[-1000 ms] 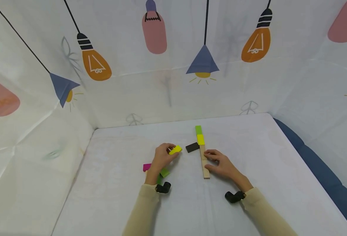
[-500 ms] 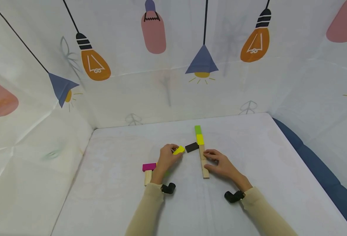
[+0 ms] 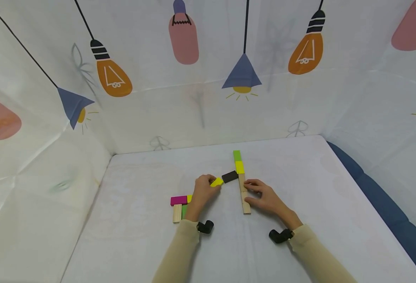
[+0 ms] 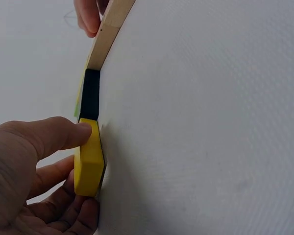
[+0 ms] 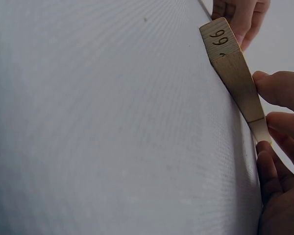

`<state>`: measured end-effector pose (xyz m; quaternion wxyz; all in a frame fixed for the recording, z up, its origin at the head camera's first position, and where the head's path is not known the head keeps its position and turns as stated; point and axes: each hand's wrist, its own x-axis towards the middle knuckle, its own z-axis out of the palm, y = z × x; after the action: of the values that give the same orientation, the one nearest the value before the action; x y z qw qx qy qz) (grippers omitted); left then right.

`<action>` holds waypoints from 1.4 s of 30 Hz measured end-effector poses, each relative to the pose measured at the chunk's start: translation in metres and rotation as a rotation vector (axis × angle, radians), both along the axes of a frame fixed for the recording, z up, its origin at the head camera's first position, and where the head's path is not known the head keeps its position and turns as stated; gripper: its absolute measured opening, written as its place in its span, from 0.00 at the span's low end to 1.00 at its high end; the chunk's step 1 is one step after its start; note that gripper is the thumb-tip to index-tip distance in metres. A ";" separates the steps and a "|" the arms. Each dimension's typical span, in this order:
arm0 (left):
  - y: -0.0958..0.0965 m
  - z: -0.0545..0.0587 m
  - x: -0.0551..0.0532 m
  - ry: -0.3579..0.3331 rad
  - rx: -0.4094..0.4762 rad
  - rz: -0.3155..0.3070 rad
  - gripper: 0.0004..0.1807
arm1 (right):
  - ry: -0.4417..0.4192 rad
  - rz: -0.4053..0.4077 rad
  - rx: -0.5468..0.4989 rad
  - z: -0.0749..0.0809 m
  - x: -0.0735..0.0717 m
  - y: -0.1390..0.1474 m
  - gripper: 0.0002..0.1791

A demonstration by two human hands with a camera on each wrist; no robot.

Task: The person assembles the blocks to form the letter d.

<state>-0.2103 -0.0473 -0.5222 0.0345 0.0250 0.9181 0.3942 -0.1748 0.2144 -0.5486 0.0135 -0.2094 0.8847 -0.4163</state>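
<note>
My left hand [image 3: 204, 192] pinches a yellow block [image 3: 217, 182] between thumb and fingers. In the left wrist view, that block [image 4: 89, 161] lies low on the table, its far end against or very near a black block [image 4: 90, 93]. The black block [image 3: 230, 177] slants off the left side of a column of blocks laid end to end. Two plain wooden blocks [image 3: 246, 204] form the column's near part; another yellow block [image 3: 240, 167] and a light green block [image 3: 237, 155] continue it. My right hand [image 3: 266, 198] rests its fingertips along the wooden blocks' right side.
Left of my left forearm lie a magenta block [image 3: 178, 201], a plain wooden block [image 3: 177, 213], a green block [image 3: 184, 212] and a partly hidden yellow one [image 3: 189, 199]. A white cloth covers the table [image 3: 123, 243]. Printed white sheeting [image 3: 208, 106] stands behind it.
My left hand has moved right and slightly nearer with the yellow block, bringing it to the black block's left end. The magenta and wooden blocks came into fuller view. My right hand stays put.
</note>
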 end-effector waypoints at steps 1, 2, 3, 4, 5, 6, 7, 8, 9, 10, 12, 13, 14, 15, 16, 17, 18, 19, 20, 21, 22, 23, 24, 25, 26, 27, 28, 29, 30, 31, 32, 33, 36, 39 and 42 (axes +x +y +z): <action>0.001 0.000 0.000 -0.007 -0.004 0.002 0.18 | -0.004 0.000 -0.004 0.000 0.000 0.000 0.29; 0.001 0.000 0.000 -0.010 -0.005 0.004 0.18 | -0.003 0.001 -0.002 0.000 0.000 0.000 0.29; 0.001 0.000 0.000 -0.013 -0.006 0.005 0.18 | -0.002 0.003 -0.003 0.000 0.000 0.000 0.29; 0.002 0.000 0.000 -0.017 -0.006 0.008 0.18 | 0.001 0.004 -0.001 0.000 0.000 0.000 0.29; 0.002 0.000 0.001 -0.021 -0.001 0.012 0.18 | 0.004 0.005 -0.001 0.000 0.000 0.000 0.29; 0.002 0.000 0.001 -0.022 0.002 0.016 0.18 | 0.007 0.007 0.001 0.000 0.000 0.000 0.29; 0.003 0.000 0.001 -0.024 0.004 0.020 0.18 | 0.010 0.008 0.003 0.000 0.000 0.000 0.29; 0.003 0.000 0.001 -0.027 0.007 0.025 0.18 | 0.012 0.008 0.006 0.000 0.000 0.000 0.29; 0.003 0.000 0.001 -0.030 0.010 0.030 0.18 | 0.014 0.008 0.008 0.000 0.000 0.000 0.29; 0.003 0.000 0.001 -0.031 0.015 0.034 0.18 | 0.015 0.007 0.011 0.001 0.000 0.000 0.29; 0.004 0.000 0.001 -0.033 0.022 0.041 0.18 | 0.021 0.007 0.014 0.001 0.001 0.000 0.29; 0.004 -0.001 0.002 -0.034 0.024 0.045 0.18 | 0.021 0.005 0.013 0.001 0.001 0.001 0.29; 0.004 -0.001 0.002 -0.033 0.026 0.045 0.18 | 0.022 0.004 0.013 0.001 0.001 0.001 0.29; 0.004 -0.001 0.002 -0.031 0.027 0.046 0.18 | 0.027 0.004 0.014 0.001 0.001 0.001 0.29; 0.004 -0.001 0.002 -0.029 0.026 0.045 0.18 | 0.029 0.003 0.014 0.001 0.001 0.001 0.29; 0.004 -0.001 0.002 -0.029 0.025 0.045 0.18 | 0.032 0.002 0.014 0.001 0.001 0.001 0.29; 0.004 -0.001 0.002 -0.028 0.024 0.045 0.18 | 0.036 0.001 0.015 0.000 0.001 0.000 0.28; 0.004 -0.001 0.003 -0.028 0.021 0.044 0.19 | 0.038 0.001 0.015 0.000 0.001 0.000 0.28; 0.004 -0.001 0.003 -0.030 0.020 0.044 0.19 | 0.042 0.001 0.015 0.000 0.001 0.000 0.28; 0.004 -0.001 0.003 -0.032 0.017 0.044 0.19 | 0.045 0.002 0.014 -0.001 0.001 0.000 0.28; 0.005 -0.001 0.003 -0.036 0.015 0.044 0.20 | 0.045 0.001 0.012 -0.001 0.001 0.000 0.28; 0.005 -0.001 0.003 -0.040 0.015 0.045 0.20 | 0.049 0.002 0.013 -0.001 0.001 0.000 0.28; 0.005 -0.001 0.003 -0.044 0.012 0.045 0.20 | 0.050 0.003 0.012 -0.001 0.001 0.000 0.28; 0.005 -0.001 0.003 -0.046 0.013 0.046 0.20 | 0.048 0.002 0.011 -0.001 0.001 0.000 0.28; 0.005 -0.001 0.003 -0.049 0.013 0.045 0.20 | 0.044 0.000 0.010 -0.001 0.001 0.000 0.28; 0.005 -0.001 0.003 -0.050 0.012 0.044 0.20 | 0.041 -0.001 0.013 -0.001 0.001 0.000 0.28; 0.005 -0.001 0.004 -0.050 0.012 0.042 0.20 | 0.036 -0.001 0.015 -0.001 0.001 0.000 0.28; 0.005 -0.001 0.004 -0.049 0.011 0.041 0.20 | 0.031 -0.002 0.016 -0.001 0.001 0.000 0.29; 0.005 -0.001 0.004 -0.047 0.008 0.039 0.20 | 0.022 -0.003 0.014 -0.001 0.001 0.000 0.29; 0.005 -0.001 0.004 -0.046 0.005 0.038 0.20 | 0.015 -0.003 0.015 -0.001 0.001 0.000 0.29; 0.005 -0.001 0.004 -0.045 0.000 0.036 0.20 | 0.010 -0.003 0.014 -0.001 0.001 0.000 0.29; 0.005 -0.002 0.003 -0.043 -0.005 0.034 0.20 | 0.006 -0.002 0.012 0.000 0.001 0.000 0.29; 0.004 -0.002 0.002 -0.041 -0.017 0.027 0.20 | 0.001 -0.002 0.005 0.000 0.001 0.000 0.29; 0.004 -0.001 0.001 -0.048 -0.018 0.021 0.20 | 0.005 -0.002 0.007 0.000 0.001 0.000 0.29; 0.003 0.000 0.000 -0.051 -0.023 0.009 0.20 | 0.011 -0.002 0.011 0.000 0.001 0.000 0.29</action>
<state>-0.2104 -0.0445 -0.5220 0.0564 0.0102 0.9214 0.3843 -0.1737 0.2142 -0.5487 0.0095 -0.2109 0.8872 -0.4103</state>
